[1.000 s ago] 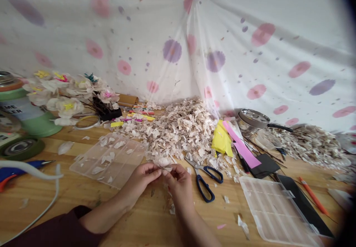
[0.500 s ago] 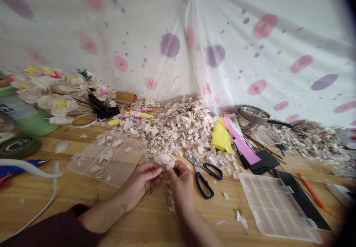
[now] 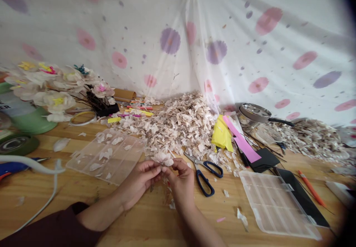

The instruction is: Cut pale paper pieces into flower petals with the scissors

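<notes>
Between my two hands is a small whitish flower (image 3: 164,159) made of thin petals. My left hand (image 3: 141,178) pinches it low down on its left side, thumb against fingers. From the right, my right hand (image 3: 181,180) grips its base with thumb and curled fingers. Both thumbs nearly meet under the petals; the exact part held there is hidden. Just beyond the flower lies a big heap of dried pale petals (image 3: 183,124). Open scissors (image 3: 205,171) with dark blue handles rest to the right of my right hand.
A clear plastic lid (image 3: 122,154) with loose petals lies left, a clear compartment box (image 3: 278,202) right. Finished-looking flowers (image 3: 59,87) stand at back left near green tape (image 3: 18,143). Yellow paper (image 3: 221,134), pink strips (image 3: 246,147) and a metal pan (image 3: 255,113) sit at back right.
The flower has tipped a little, its petals now fanning upward above my fingertips. Both hands stay in nearly the same place, and the view has shifted slightly.
</notes>
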Motion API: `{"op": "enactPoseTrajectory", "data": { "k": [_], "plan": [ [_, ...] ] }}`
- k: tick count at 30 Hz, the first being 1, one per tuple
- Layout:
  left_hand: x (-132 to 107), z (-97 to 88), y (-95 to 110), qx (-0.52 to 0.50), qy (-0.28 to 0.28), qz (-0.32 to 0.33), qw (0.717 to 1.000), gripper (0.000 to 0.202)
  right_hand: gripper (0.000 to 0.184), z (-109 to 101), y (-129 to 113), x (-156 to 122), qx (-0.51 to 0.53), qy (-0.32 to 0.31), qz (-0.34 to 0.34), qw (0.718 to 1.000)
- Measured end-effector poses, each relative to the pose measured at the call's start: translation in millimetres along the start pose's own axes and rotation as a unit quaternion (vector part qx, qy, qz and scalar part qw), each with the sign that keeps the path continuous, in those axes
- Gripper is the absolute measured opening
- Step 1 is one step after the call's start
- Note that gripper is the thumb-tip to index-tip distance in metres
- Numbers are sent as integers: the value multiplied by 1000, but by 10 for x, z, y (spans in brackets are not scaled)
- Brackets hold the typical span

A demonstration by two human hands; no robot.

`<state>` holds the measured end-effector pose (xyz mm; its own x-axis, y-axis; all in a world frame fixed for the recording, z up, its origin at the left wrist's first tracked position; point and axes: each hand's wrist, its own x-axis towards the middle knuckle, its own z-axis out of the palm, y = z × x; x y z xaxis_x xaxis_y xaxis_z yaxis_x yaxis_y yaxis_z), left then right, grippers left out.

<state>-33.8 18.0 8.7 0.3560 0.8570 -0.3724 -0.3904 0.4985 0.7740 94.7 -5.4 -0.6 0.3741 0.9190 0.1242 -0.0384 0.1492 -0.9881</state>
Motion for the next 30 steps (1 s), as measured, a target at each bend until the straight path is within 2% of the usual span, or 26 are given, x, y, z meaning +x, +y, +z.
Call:
{"op": "enactPoseTrajectory", "data": {
  "k": [10, 14, 20, 30],
  "plan": [
    [1, 8, -13, -46, -13, -25, 999, 26, 13, -32, 42, -11, -24, -21, 6, 999],
    [0, -12, -25, -51, -3, -40, 998, 26, 11, -41, 4, -32, -109, -12, -81, 991],
    [3, -25, -57, -62, 1, -38, 997, 21, 15, -60, -8, -80, -259, -25, -219, 940],
    [10, -13, -89, -61, 2, -27, 998, 22, 19, -61, -37, -64, -336, -23, -303, 891]
  ]
}}
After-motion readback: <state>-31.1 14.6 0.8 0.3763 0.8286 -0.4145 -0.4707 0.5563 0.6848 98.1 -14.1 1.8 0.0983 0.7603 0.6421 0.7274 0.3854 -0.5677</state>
